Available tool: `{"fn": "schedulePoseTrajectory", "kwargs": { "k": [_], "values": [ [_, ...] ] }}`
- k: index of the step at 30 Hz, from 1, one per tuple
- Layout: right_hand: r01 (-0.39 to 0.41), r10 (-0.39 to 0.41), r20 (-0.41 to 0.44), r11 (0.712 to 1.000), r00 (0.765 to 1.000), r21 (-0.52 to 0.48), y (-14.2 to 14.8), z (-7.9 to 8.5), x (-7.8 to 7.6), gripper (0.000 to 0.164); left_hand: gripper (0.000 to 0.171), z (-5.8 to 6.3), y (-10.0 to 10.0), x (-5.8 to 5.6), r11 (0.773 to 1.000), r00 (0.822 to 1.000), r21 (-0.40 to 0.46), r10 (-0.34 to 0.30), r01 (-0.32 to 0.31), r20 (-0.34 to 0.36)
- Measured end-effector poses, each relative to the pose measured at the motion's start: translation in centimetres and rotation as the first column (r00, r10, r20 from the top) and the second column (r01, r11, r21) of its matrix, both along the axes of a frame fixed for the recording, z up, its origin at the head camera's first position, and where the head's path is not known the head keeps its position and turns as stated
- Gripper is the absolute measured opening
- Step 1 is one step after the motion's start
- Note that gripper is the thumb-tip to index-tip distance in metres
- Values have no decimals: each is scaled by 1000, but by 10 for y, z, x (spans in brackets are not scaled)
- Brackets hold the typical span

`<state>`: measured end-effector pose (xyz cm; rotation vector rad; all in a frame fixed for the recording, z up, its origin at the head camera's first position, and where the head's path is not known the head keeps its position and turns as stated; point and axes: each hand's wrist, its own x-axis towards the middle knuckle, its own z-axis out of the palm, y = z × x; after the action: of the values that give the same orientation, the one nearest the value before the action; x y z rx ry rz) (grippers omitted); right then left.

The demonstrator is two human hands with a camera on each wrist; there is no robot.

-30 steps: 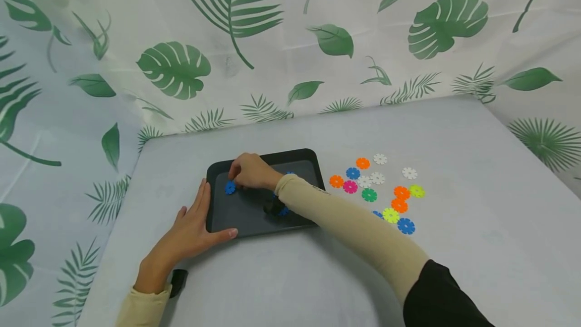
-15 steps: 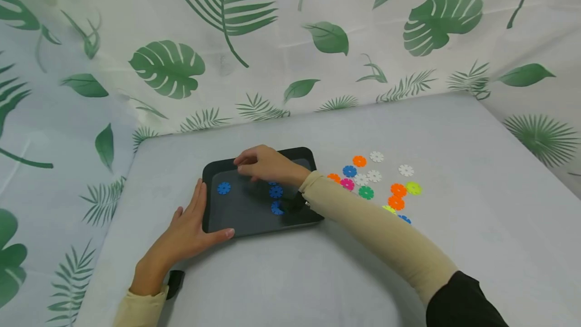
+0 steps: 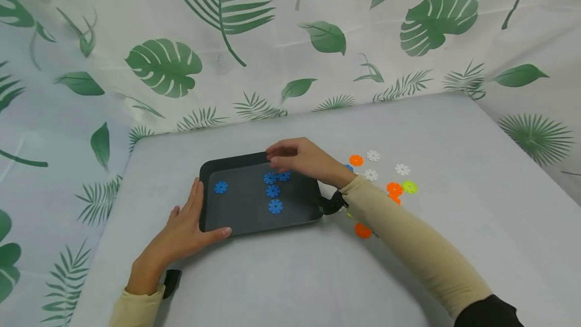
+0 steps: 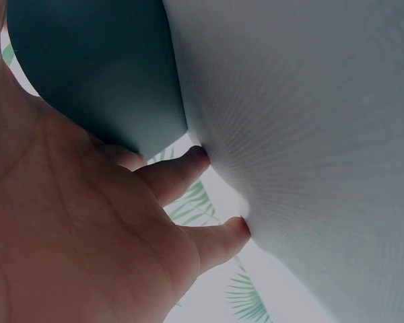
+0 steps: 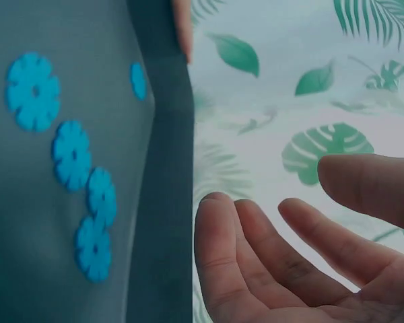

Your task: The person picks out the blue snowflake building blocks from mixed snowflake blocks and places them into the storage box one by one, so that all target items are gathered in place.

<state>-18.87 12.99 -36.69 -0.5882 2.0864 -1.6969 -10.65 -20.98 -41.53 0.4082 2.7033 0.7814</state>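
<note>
In the head view, a dark baking tray (image 3: 245, 228) lies on the white table. Several blue notched discs (image 3: 273, 191) form a loose group inside it, and one more blue disc (image 3: 220, 187) sits apart near its left side. Against the tray's left side rests my left hand (image 3: 179, 233), fingers straight and thumb at the front rim; in the left wrist view, fingertips (image 4: 234, 232) touch the table. My right hand (image 3: 313, 161) hovers over the tray's back right part. Nothing is between its loosely bent fingers (image 5: 219, 245) in the right wrist view.
Right of the tray, several loose discs lie on the table, among them an orange disc (image 3: 356, 160), a white disc (image 3: 402, 169) and a yellow disc (image 3: 410, 187). My right forearm covers part of that group. A leaf-patterned curtain (image 3: 254, 79) hangs behind.
My right hand has let go of a blue disc at the tray's left and moved right, uncovering the other blue discs. The left hand has stayed at the tray.
</note>
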Motion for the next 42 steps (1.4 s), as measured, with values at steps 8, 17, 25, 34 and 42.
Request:
{"fn": "schedulePoseTrajectory", "kwargs": {
  "k": [8, 17, 25, 34, 42],
  "values": [
    [46, -46, 4, 999, 999, -12, 30, -3, 3, 43, 135, -1, -2, 0, 1000, 1000, -5, -9, 9, -18],
    [115, -114, -10, 988, 993, 106, 64, 0, 3, 42, 135, 0, -1, 0, 1000, 1000, -2, -6, 6, -13],
    [158, -150, -51, 960, 987, 230, 84, -7, -2, 40, 135, -1, -2, -1, 1000, 1000, -10, -6, 6, -12],
    [204, -124, -210, 885, 970, 418, 105, -17, -6, 35, 136, -2, -1, -1, 1000, 1000, -13, -8, 8, -10],
    [211, -85, -259, 833, 962, 512, 120, -23, -7, 34, 135, -4, -2, -2, 1000, 1000, -14, -8, 8, -12]
  ]
}}
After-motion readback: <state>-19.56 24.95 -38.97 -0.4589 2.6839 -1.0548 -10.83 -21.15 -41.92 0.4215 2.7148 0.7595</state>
